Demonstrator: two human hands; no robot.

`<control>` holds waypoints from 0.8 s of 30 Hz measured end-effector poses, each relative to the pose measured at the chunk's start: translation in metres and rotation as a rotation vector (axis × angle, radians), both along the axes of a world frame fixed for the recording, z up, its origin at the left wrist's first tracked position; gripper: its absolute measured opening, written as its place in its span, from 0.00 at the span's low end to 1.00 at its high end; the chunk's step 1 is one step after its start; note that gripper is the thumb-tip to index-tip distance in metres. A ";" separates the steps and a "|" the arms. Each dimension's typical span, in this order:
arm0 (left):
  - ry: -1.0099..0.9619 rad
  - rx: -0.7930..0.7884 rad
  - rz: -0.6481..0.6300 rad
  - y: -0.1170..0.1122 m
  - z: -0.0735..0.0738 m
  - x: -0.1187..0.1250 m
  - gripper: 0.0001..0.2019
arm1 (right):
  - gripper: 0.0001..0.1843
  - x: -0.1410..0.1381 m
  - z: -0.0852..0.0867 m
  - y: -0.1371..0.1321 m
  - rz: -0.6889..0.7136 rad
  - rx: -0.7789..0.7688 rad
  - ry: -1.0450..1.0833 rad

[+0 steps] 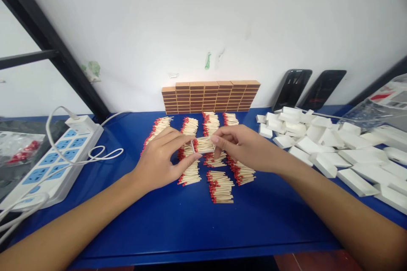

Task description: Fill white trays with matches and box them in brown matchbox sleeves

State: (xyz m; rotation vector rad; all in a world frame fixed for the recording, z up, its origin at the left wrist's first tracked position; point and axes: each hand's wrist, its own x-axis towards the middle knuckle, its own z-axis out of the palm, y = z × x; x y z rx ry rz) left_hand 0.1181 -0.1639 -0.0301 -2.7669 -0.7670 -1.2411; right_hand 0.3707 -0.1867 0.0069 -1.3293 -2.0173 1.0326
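Note:
My left hand (pixel 162 156) and my right hand (pixel 241 146) meet above the middle of a blue table (pixel 178 228). Between their fingertips they hold a small white matchbox tray (pixel 203 145) filled with red-tipped matches. My left thumb and fingers pinch the tray's left end; my right fingers press on its right end and the matches in it. Below and around the hands lie several bundles of loose red-tipped matches (pixel 221 186) in rows.
A stack of brown matchbox sleeves (pixel 210 96) stands against the white wall. A heap of white empty trays (pixel 327 144) fills the right side. A white and blue power strip (pixel 54 161) with cables lies at left. Two dark phones (pixel 307 88) lean at back right.

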 end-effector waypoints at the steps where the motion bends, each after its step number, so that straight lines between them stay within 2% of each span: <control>1: 0.001 -0.002 -0.004 -0.001 0.000 0.000 0.16 | 0.24 -0.001 0.001 -0.001 0.000 -0.018 0.009; 9: 0.012 -0.052 -0.044 -0.002 -0.001 0.000 0.18 | 0.25 -0.011 -0.004 -0.004 -0.026 -0.147 0.138; 16: 0.024 -0.060 -0.015 -0.002 -0.002 -0.003 0.29 | 0.17 -0.012 -0.010 -0.004 -0.029 -0.131 0.250; 24: 0.011 -0.023 -0.123 -0.001 0.000 -0.001 0.23 | 0.22 -0.012 -0.012 -0.003 -0.028 -0.085 0.212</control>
